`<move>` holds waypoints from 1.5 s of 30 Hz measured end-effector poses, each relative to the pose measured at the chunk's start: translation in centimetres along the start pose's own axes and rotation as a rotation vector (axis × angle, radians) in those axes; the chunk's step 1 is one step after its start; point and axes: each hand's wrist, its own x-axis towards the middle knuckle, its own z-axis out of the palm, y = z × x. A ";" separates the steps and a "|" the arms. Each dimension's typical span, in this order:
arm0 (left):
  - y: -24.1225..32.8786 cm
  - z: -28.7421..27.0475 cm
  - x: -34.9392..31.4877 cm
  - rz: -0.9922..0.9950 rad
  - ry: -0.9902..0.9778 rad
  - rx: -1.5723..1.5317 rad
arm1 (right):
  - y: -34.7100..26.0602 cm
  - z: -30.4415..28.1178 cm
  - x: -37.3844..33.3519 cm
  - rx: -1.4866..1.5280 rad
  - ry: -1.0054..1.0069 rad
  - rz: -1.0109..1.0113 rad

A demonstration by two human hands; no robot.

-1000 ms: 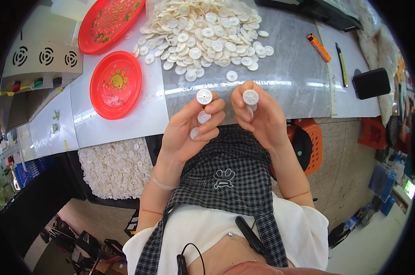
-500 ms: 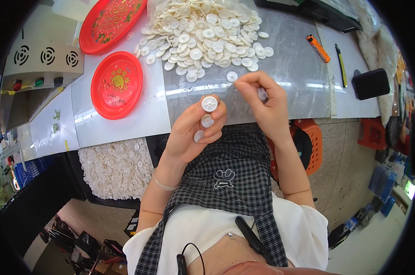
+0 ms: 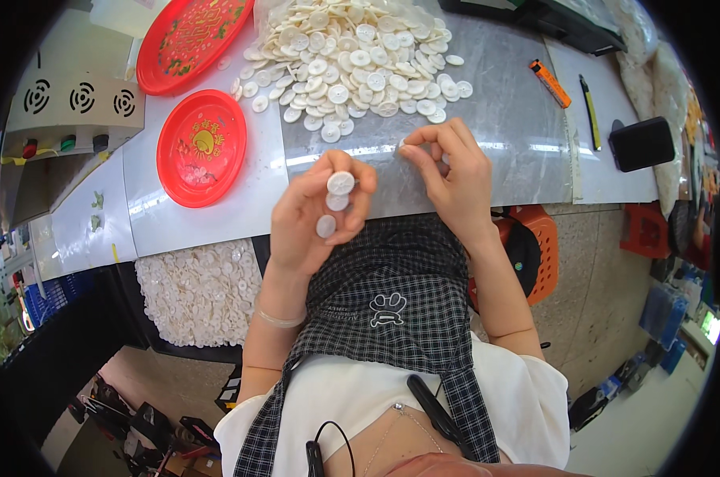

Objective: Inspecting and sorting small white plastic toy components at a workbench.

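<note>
My left hand (image 3: 316,215) is raised over the table's near edge and holds three white round caps (image 3: 340,184) stacked between its fingers. My right hand (image 3: 447,175) reaches onto the grey table (image 3: 503,111) and pinches a single white cap (image 3: 402,146) at its fingertips, just below a big pile of white caps (image 3: 352,56) spread across the table's far side.
Two red round trays, a small one (image 3: 201,147) and a larger one (image 3: 191,40), lie left of the pile. An orange cutter (image 3: 550,83), a pen (image 3: 590,111) and a black box (image 3: 641,143) sit at the right. A bin of white caps (image 3: 199,292) stands under the table's left.
My right hand, which held a cap up beside the left hand, went forward to the pile's edge and now pinches a cap on the table. The left hand stayed put.
</note>
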 end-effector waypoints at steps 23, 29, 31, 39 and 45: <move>0.2 -0.3 0.2 0.112 0.255 0.446 | -2.4 0.1 -1.2 1.943 -0.442 0.909; -0.9 -0.7 -0.2 -0.127 -0.088 -0.359 | -1.3 0.0 -1.3 1.984 -0.625 0.688; -0.9 -0.6 -0.2 -0.169 -0.107 -0.442 | -1.2 -0.6 -1.4 1.922 -0.568 0.687; -0.8 -0.7 -0.3 -0.209 -0.121 -0.548 | 1.2 -2.8 -0.5 1.722 -0.300 0.563; 0.0 -0.7 0.1 -0.039 -0.084 -0.204 | 2.6 -2.4 1.5 0.329 0.095 0.109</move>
